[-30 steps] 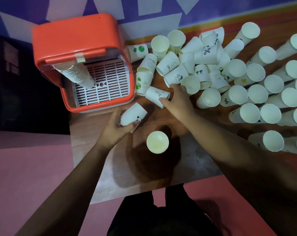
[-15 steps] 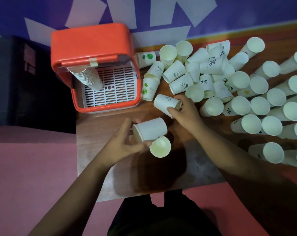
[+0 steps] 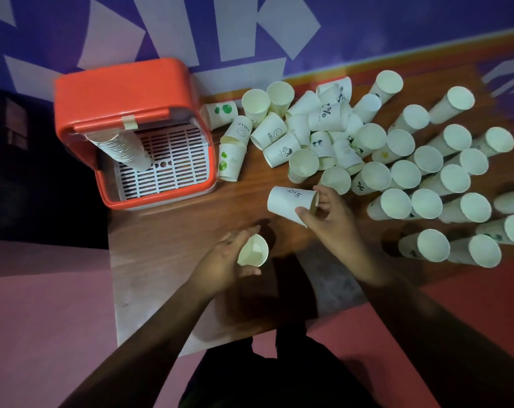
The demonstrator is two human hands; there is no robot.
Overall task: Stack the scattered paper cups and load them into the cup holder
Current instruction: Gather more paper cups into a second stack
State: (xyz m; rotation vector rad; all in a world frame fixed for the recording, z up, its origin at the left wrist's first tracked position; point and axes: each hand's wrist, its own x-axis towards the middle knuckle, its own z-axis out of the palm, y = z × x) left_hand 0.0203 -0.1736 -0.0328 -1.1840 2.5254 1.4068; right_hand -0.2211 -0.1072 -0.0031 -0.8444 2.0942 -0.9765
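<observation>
My left hand (image 3: 224, 262) cradles a white paper cup (image 3: 253, 254) near the table's front, its mouth facing up at me. My right hand (image 3: 332, 217) grips the rim of a printed paper cup (image 3: 289, 201) that lies sideways just above the table, base pointing left. The orange cup holder (image 3: 117, 92) stands at the back left, with a slanted stack of nested cups (image 3: 123, 150) inside over a white grille. Many loose cups (image 3: 308, 134) lie scattered behind my right hand.
Tall stacks of cups (image 3: 426, 201) crowd the right side of the wooden table (image 3: 173, 237), mouths up. Cups with green dots (image 3: 229, 161) lie beside the holder. The table's left edge drops to a pink floor (image 3: 43, 319). A purple wall rises behind.
My left hand has set its sideways cup onto the upright cup and now holds the stack near the front. My right hand has lifted the printed cup away from the pile, toward me.
</observation>
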